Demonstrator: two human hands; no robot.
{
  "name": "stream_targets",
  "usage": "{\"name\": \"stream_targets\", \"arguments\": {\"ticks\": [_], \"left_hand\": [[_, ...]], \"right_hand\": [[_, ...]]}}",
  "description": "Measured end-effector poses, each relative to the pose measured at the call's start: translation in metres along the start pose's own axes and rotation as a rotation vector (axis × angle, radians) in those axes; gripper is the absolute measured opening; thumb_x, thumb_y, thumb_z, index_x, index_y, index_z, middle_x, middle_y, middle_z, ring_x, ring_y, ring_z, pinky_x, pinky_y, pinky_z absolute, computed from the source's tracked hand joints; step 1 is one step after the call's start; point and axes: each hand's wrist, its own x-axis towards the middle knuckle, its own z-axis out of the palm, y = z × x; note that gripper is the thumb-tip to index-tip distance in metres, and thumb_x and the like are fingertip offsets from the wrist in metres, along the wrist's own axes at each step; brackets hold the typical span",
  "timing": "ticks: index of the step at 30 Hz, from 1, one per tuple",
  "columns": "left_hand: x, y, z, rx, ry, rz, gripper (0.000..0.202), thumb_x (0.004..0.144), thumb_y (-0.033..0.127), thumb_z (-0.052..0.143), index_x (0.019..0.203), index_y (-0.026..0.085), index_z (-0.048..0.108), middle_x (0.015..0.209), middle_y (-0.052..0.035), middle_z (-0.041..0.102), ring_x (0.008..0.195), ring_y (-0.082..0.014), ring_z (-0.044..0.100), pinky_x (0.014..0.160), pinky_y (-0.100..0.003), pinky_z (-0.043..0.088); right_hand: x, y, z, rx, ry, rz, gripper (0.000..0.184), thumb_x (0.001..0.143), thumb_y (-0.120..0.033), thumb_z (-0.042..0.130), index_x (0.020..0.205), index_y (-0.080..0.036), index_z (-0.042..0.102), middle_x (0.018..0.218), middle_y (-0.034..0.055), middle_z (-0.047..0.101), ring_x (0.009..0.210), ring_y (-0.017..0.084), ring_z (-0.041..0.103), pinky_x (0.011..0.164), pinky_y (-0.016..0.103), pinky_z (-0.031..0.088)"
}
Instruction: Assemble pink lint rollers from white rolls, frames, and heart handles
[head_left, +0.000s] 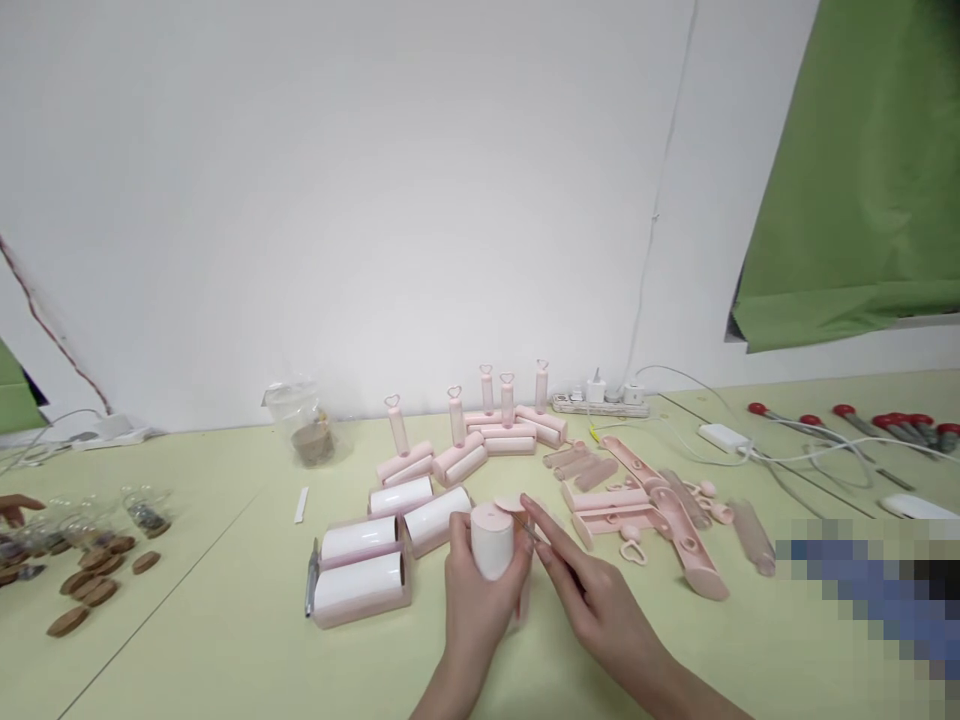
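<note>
My left hand [480, 595] is wrapped around a white lint roller [493, 555], held upright with its pink end facing up. Beside that top end is a small pale pink disc [510, 504], which the index fingertip of my right hand [592, 590] touches or nearly touches. The right fingers are pinched around a thin dark rod-like tool [531, 530], mostly hidden by the hand. Below the left hand a pink part shows, partly covered. To the left lie several white rolls in pink holders [360, 590], with a metal pen-like tool [312, 578] against the nearest one.
Pink lint rollers with upright heart-topped handles [456, 418] stand behind. Loose pink casings [686, 540] and clear pink tubes [752, 538] lie right, near cables and a power strip [600, 406]. At left are a plastic bag [300, 420], cork pieces [94, 590] and another person's hand [16, 508].
</note>
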Motion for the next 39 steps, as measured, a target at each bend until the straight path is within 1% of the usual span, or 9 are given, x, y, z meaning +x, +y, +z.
{"name": "stream_targets", "arguments": {"ticks": [2,5,9,13,19,23,30,34,39], "left_hand": [[0.0,0.005,-0.001,-0.064,0.032,-0.044,0.028,0.065,0.033,0.062,0.075,0.021,0.039,0.065,0.0025,0.057,0.059,-0.0154,0.057,0.053,-0.024,0.044],[0.002,0.01,-0.004,-0.112,0.067,-0.074,0.03,0.063,0.033,0.064,0.077,0.021,0.04,0.068,0.0004,0.06,0.064,-0.0166,0.058,0.059,-0.026,0.045],[-0.002,0.007,0.003,-0.164,-0.044,-0.089,0.03,0.059,0.033,0.066,0.076,0.02,0.045,0.065,0.0012,0.06,0.06,-0.0163,0.057,0.057,-0.025,0.045],[-0.003,0.002,0.012,-0.272,-0.08,-0.191,0.033,0.057,0.034,0.066,0.079,0.019,0.048,0.073,-0.0031,0.064,0.066,-0.0185,0.06,0.058,-0.027,0.047],[0.014,0.005,-0.009,-0.467,0.162,-0.276,0.037,0.065,0.041,0.062,0.087,0.021,0.039,0.061,0.0044,0.057,0.045,-0.0148,0.059,0.042,-0.026,0.047],[0.015,-0.001,-0.008,-0.438,0.022,-0.281,0.036,0.065,0.042,0.063,0.08,0.021,0.038,0.054,0.0071,0.052,0.037,-0.0111,0.053,0.036,-0.022,0.043],[0.009,-0.01,-0.002,-0.251,-0.108,-0.203,0.031,0.068,0.04,0.059,0.08,0.022,0.036,0.058,0.0077,0.049,0.041,-0.0096,0.051,0.041,-0.022,0.043],[0.011,-0.006,-0.009,-0.045,-0.119,-0.133,0.026,0.069,0.037,0.057,0.079,0.022,0.039,0.059,0.0068,0.047,0.044,-0.0109,0.051,0.042,-0.022,0.041],[0.016,-0.004,-0.017,0.193,-0.097,-0.048,0.024,0.068,0.034,0.056,0.086,0.022,0.046,0.063,0.003,0.053,0.051,-0.0151,0.053,0.048,-0.024,0.039]], "right_hand": [[0.001,-0.004,-0.003,0.028,-0.012,0.061,0.045,0.09,-0.032,0.027,0.135,-0.027,0.022,0.077,0.0008,0.063,0.056,0.013,0.055,0.055,0.022,0.045],[0.004,-0.007,-0.013,0.044,0.005,0.129,0.046,0.086,-0.038,0.036,0.129,-0.023,0.034,0.049,-0.007,0.041,0.043,0.011,0.04,0.044,0.02,0.037],[0.013,-0.001,-0.019,0.191,0.081,0.272,0.046,0.074,-0.045,0.054,0.114,-0.022,0.051,0.058,-0.0038,0.052,0.053,0.013,0.049,0.051,0.022,0.042],[0.026,0.011,-0.022,0.311,0.072,0.258,0.035,0.071,-0.045,0.055,0.093,-0.018,0.062,0.086,0.0037,0.064,0.076,0.018,0.057,0.065,0.024,0.045],[0.05,0.046,-0.069,-0.078,0.28,0.376,0.044,0.076,-0.053,0.04,0.083,-0.016,0.062,0.063,0.0013,0.058,0.058,0.016,0.053,0.05,0.023,0.039],[0.057,0.077,-0.092,-0.229,0.325,0.489,0.045,0.078,-0.053,0.036,0.081,-0.015,0.06,0.062,0.0033,0.059,0.058,0.019,0.055,0.049,0.025,0.037],[0.052,0.097,-0.092,-0.401,0.33,0.63,0.05,0.073,-0.059,0.041,0.095,-0.017,0.055,0.066,0.0081,0.063,0.067,0.028,0.058,0.054,0.03,0.036],[0.044,0.066,-0.081,-0.413,0.18,0.424,0.04,0.082,-0.054,0.029,0.088,-0.023,0.054,0.058,0.0007,0.058,0.057,0.021,0.055,0.05,0.027,0.034],[0.027,0.018,-0.04,-0.239,-0.097,0.029,0.033,0.087,-0.042,0.031,0.078,-0.022,0.056,0.064,-0.0009,0.06,0.058,0.015,0.055,0.052,0.023,0.036]]}}
